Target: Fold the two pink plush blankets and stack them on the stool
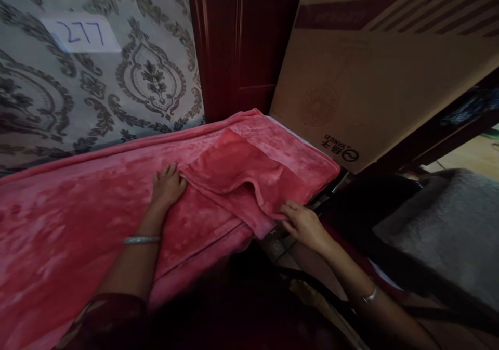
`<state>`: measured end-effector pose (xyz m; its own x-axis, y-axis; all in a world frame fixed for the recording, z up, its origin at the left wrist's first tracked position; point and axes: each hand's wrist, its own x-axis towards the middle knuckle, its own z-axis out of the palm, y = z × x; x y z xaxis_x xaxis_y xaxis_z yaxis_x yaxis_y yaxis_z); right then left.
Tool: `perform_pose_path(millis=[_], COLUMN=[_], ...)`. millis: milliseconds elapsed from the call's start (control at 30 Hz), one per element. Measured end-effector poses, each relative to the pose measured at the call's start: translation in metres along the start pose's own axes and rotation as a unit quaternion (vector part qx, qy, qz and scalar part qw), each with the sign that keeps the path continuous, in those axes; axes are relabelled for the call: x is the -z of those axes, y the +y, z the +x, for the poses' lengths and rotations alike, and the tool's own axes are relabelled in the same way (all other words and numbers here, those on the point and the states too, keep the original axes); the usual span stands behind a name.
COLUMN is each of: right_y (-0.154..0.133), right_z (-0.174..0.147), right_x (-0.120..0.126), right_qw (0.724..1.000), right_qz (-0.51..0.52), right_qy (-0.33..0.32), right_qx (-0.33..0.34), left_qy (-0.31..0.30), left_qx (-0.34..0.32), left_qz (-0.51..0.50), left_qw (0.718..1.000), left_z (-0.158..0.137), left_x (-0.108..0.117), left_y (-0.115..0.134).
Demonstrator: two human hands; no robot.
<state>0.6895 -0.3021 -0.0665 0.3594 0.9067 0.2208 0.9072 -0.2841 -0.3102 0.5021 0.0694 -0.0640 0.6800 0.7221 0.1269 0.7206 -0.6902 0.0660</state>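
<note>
The left hand (168, 186) lies palm down on the pink cover (97, 225), fingers lightly bent and pointing away from the person, thumb out toward the near left corner of the cloth (241, 157); it grips nothing, and whether the thumb touches that corner I cannot tell. Its forearm slants up and rightward from a dark sleeve (113, 313), a bangle (142, 240) below the wrist. The right hand (302, 222) is at the cloth's near right edge, fingers over the top and thumb beneath, pinching it. That forearm reaches up and leftward from the lower right, with a bracelet (370, 294) on it. The cloth lies on the cover between the hands, raised in a fold near the right one, just short of the box (351, 79).
</note>
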Motion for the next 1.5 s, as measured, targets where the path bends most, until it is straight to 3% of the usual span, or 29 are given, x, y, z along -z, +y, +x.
perform_pose_path(millis=[267, 567, 733, 967, 1133, 1367, 1500], right_y=[-0.020, -0.023, -0.024, -0.034, -0.034, -0.028, -0.024], right_z=[-0.013, -0.025, -0.030, -0.028, -0.029, -0.031, -0.029], right_x=[-0.040, -0.071, -0.089, -0.114, -0.110, -0.073, -0.055], right_qw=[0.979, 0.990, 0.982, 0.972, 0.968, 0.952, 0.942], right_qz=[0.112, 0.070, 0.100, 0.082, 0.101, 0.103, 0.062], right_qy=[0.168, 0.122, 0.157, 0.197, 0.220, 0.287, 0.331], right_qx=[0.024, -0.026, -0.029, -0.094, -0.066, -0.027, -0.012], left_qy=[0.003, 0.003, 0.003, 0.007, 0.007, 0.010, 0.057], left_qx=[0.001, 0.005, 0.005, 0.004, 0.001, -0.001, -0.012], left_qz=[-0.012, -0.022, -0.032, -0.031, -0.033, -0.027, -0.088], left_qw=[1.000, 1.000, 0.999, 0.999, 0.999, 1.000, 0.994], left_z=[0.000, 0.001, 0.000, 0.000, 0.001, 0.002, 0.005], left_x=[-0.001, -0.001, 0.000, -0.001, -0.002, -0.004, -0.014], left_y=[0.002, 0.002, 0.003, 0.003, 0.002, 0.000, -0.013])
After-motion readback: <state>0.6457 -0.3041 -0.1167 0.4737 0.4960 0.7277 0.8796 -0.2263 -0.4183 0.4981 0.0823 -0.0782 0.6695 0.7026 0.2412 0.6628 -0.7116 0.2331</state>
